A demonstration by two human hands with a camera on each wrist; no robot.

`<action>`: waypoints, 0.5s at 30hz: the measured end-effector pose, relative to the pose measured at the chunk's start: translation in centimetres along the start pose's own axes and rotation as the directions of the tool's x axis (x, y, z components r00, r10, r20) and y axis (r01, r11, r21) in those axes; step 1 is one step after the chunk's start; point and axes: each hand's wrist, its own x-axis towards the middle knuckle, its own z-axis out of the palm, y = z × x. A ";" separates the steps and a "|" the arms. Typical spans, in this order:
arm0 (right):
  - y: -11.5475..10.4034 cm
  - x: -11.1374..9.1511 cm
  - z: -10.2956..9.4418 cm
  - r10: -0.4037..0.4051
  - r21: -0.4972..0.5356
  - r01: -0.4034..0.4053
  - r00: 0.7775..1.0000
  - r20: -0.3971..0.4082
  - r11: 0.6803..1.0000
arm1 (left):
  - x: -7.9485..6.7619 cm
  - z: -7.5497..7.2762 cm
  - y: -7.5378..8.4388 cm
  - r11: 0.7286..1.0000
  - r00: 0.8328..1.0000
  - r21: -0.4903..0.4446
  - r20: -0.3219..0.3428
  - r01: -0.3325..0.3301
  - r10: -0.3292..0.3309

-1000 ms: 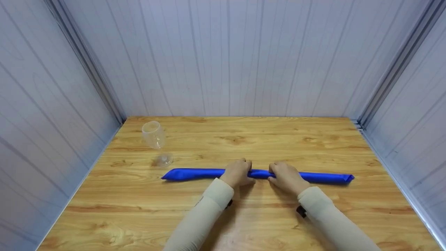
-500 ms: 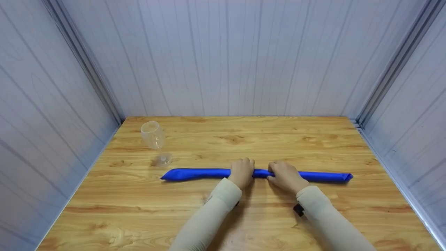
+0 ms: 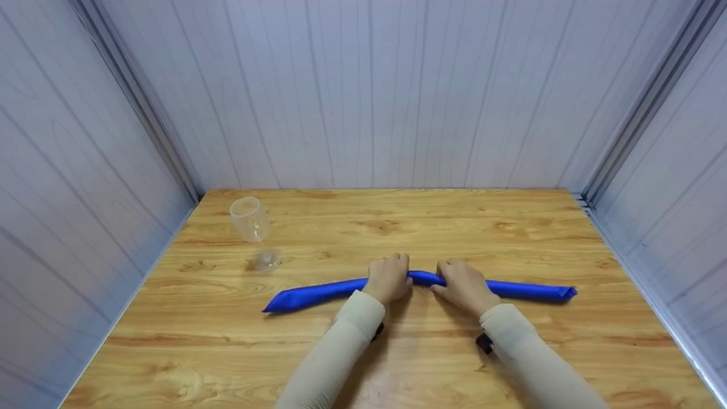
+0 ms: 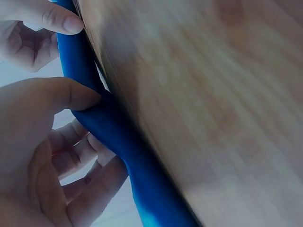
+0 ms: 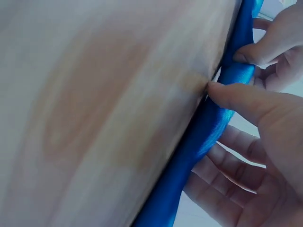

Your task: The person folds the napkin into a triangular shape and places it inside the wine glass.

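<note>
A shiny blue cloth (image 3: 318, 294), rolled into a long thin strip, lies crosswise on the wooden table (image 3: 386, 218). Just left of its middle, my left hand (image 3: 389, 278) grips it. My right hand (image 3: 464, 288) pinches the roll a short way to the right. Between the two hands the cloth bows slightly away from me, and its left part slants towards me. In the left wrist view the left thumb (image 4: 80, 96) presses on the cloth, with fingers curled behind. The right wrist view has the right thumb (image 5: 232, 96) at the roll's edge.
An upright clear stemmed glass (image 3: 250, 221) stands at the back left of the table, beyond the cloth's left end. Pale panelled walls enclose the back (image 3: 352, 96), left and right sides.
My left hand first shifted right along the roll, then back left a little. The cloth's left end has swung towards me, and the roll now bends at the middle. My right hand stays nearly in place.
</note>
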 end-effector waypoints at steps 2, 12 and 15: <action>0.0 0.1 0.0 0.014 0.003 -0.014 1.000 -0.002 1.000 | 0.1 0.0 -0.1 1.000 1.000 -0.028 0.009 0.007 -0.007; -0.4 0.6 0.1 0.040 -0.015 -0.041 0.997 -0.065 0.999 | -0.1 0.2 -0.7 0.961 0.994 -0.275 -0.096 0.029 -0.057; -0.5 0.8 0.2 0.032 -0.004 -0.032 0.994 -0.102 0.999 | -0.1 0.0 -0.8 0.932 0.992 -0.359 -0.099 0.041 -0.081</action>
